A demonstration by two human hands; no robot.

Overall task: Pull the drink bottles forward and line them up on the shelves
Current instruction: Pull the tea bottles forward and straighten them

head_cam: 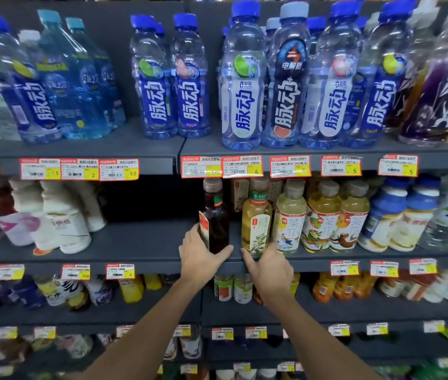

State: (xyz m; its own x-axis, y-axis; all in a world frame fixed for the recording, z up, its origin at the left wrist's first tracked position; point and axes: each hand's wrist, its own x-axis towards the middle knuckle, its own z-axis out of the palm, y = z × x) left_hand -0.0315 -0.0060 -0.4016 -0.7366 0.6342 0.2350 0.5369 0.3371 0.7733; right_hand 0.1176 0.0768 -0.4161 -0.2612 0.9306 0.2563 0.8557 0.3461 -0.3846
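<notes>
Left hand (201, 256) wraps the lower body of the dark tea bottle (215, 215), with the fingers curled round its nine o'clock side and the thumb crossing near its foot at four o'clock. My right hand (269, 266) cups the foot of the pale tea bottle (255, 223), thumb at its eight o'clock and fingers tucked round toward three. Each hand is closed on its own bottle and neither is spread wide.

Both bottles stand upright on the middle shelf (140, 242) with their long axes vertical. They are side by side with a narrow gap, the dark one at nine o'clock from the pale one. Each rises at twelve o'clock from the hand that holds it, so I judge the pull runs straight toward six, toward me. My palms hide the feet, so I can only guess that they sit close to the shelf lip.

At three o'clock from the pale bottle runs a row of fruit tea bottles (324, 218), the line I would match. Well off at nine o'clock stand white bottles (63, 229). At twelve, price tags (242, 167) hang below the blue-capped bottles (244, 78).
</notes>
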